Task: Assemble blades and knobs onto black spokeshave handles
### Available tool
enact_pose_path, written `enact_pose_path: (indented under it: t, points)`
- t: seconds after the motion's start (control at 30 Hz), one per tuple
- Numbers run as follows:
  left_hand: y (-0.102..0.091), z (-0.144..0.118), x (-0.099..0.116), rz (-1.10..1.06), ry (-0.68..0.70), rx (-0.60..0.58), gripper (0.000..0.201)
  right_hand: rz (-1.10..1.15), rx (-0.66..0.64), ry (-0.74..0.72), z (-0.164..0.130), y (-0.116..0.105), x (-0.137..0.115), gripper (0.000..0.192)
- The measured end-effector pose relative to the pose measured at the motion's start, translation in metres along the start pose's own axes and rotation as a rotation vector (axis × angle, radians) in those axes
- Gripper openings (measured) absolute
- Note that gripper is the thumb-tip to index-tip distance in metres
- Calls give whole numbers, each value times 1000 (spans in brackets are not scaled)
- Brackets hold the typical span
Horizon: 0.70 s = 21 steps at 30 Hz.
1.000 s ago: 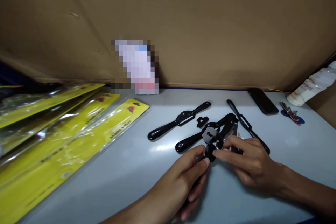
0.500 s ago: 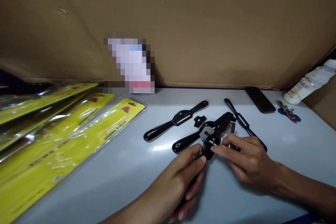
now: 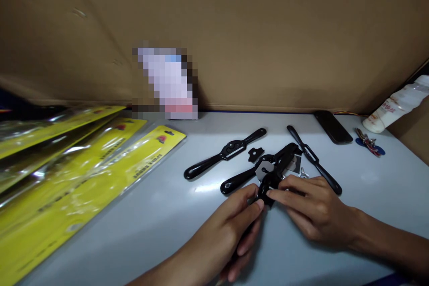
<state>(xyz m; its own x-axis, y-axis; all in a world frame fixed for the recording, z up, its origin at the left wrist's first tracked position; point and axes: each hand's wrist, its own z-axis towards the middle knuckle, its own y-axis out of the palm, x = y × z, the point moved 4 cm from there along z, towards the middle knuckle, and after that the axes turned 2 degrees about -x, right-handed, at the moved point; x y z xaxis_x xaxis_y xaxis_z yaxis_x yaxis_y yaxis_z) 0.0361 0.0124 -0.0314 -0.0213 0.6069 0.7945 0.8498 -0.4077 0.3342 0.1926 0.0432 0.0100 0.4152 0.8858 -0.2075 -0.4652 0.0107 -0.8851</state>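
Observation:
A black spokeshave (image 3: 268, 183) is gripped in my left hand (image 3: 234, 219), thumb and fingers closed round its near end. My right hand (image 3: 315, 208) has its fingers pinched together against the middle of this spokeshave. Whatever sits between those fingertips is hidden; a bit of shiny metal shows beside them. Behind the held tool another black spokeshave body (image 3: 239, 181) lies on the table, partly covered. A grey metal blade (image 3: 264, 170) and a dark cap plate (image 3: 256, 154) are close by. Just beyond my right hand stands a small silver wing screw (image 3: 304, 173), next to a flat metal plate (image 3: 295, 164).
Two more spokeshave bodies lie behind, one left (image 3: 224, 154) and one right (image 3: 313, 158). Yellow blister packs (image 3: 134, 161) are piled at left. At the back right are a phone (image 3: 333, 127), keys (image 3: 369, 143) and a bottle (image 3: 395, 105). A cardboard wall (image 3: 251, 40) closes the rear.
My right fingers have shifted slightly over the held spokeshave's middle, and the silver screw there is now less visible. The wing screw and plate behind are more exposed. My left hand stays put.

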Motion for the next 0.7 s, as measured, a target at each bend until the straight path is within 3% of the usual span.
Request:
enact_pose_path:
  t: [0.27,0.47,0.57,0.7]
  points:
    - [4,-3,1,126,31,85,32,-18,19,98,0,5,5,17]
    - [0,-19,11,681,349,447,35,13,149,92,2,-4,4,10]
    - [-1,-17,12,844,446,381,37,-36,160,46,2,-5,2,17]
    - [-5,-12,8,785,498,356,31,-113,160,12,2,-4,1,18]
